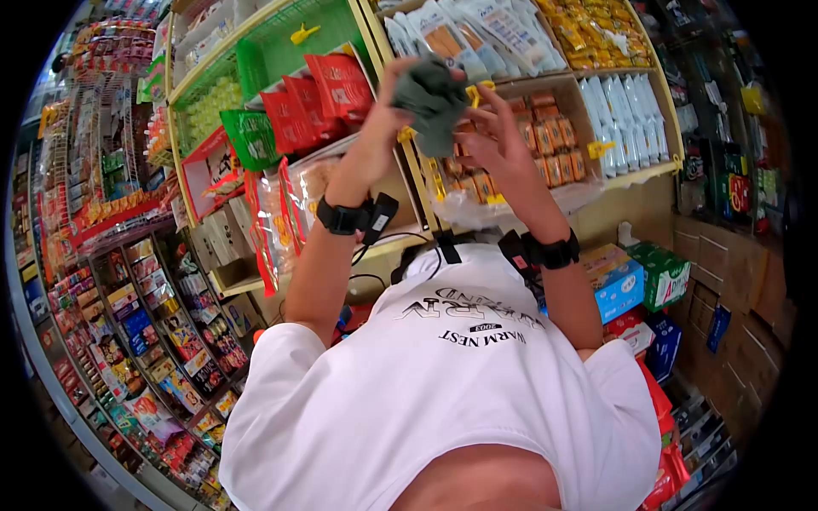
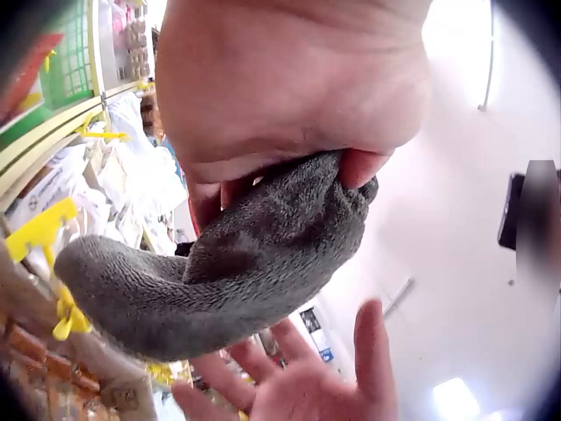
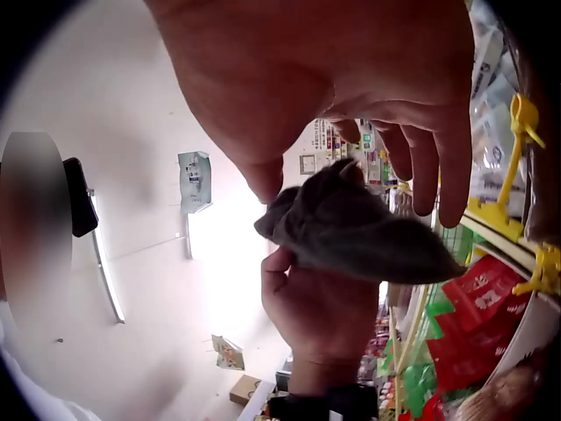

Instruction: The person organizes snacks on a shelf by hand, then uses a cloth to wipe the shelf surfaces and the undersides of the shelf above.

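A dark grey cloth (image 1: 433,100) is bunched in the left hand (image 1: 375,140), whose fingers and thumb grip it; a loose end hangs down. The left wrist view shows the cloth (image 2: 237,263) folded under the left hand (image 2: 289,88), with the thumb pressed into it. Beside the cloth, the right hand (image 1: 503,140) is held up with its fingers spread and nothing in them. In the right wrist view the right hand (image 3: 342,79) hangs over the cloth (image 3: 359,228), fingers apart; whether a fingertip touches it cannot be told.
Behind the hands are wooden bins with red packets (image 1: 341,85), orange-brown packs (image 1: 554,136) and white packets (image 1: 626,119). Yellow clips (image 1: 601,149) sit on the bin edges. Shelves of packaged goods (image 1: 162,324) stand at the left, boxes (image 1: 660,274) at the right.
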Tool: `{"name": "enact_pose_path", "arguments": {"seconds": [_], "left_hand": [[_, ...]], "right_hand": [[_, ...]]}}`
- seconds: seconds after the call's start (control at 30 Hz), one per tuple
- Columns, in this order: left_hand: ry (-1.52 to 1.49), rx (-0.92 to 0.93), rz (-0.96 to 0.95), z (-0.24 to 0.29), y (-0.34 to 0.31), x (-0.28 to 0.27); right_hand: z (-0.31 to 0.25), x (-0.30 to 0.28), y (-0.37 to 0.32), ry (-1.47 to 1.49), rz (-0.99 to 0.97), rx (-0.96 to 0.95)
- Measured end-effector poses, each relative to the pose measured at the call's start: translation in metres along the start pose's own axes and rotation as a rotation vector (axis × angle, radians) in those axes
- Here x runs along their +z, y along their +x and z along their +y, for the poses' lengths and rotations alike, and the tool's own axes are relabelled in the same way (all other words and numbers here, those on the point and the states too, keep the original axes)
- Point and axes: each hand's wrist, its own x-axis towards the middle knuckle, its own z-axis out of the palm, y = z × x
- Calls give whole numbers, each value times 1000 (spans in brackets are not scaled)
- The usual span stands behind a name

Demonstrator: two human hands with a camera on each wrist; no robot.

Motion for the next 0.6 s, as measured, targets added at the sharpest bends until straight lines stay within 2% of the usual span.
{"name": "enact_pose_path", "arguments": {"seconds": [0.03,0.1,0.17,0.2,0.3,0.33,0.37,0.43,0.5,0.57,0.6], "left_hand": [[187,-40,-9,-5,-17,8],[286,-144,-22,-7,-43,24],[340,-130,-21,-10,-62,25],[405,-114,-12,-10,-71,24],[517,-102,-18,-13,-102,25],[527,-113,28,-13,-110,28],[525,-113,43,-13,-118,29],[655,-124,125,-12,-133,25],[640,-131,237,-11,-149,25],[661,-245,322,-11,-167,29],[557,-238,388,-19,-176,31]], "right_hand": [[1,4,-6,53,-48,47],[21,2,-18,64,11,28],[30,-7,-32,-62,-37,65],[18,-4,-45,-118,6,126],[34,-13,-64,-217,-35,118],[39,-11,-67,-264,-37,40],[40,-12,-72,-269,-51,43],[35,-7,-76,-147,-119,271],[39,-6,-72,-198,-196,285],[39,-6,-66,-258,-292,315],[34,-2,-62,-344,-295,316]]}}
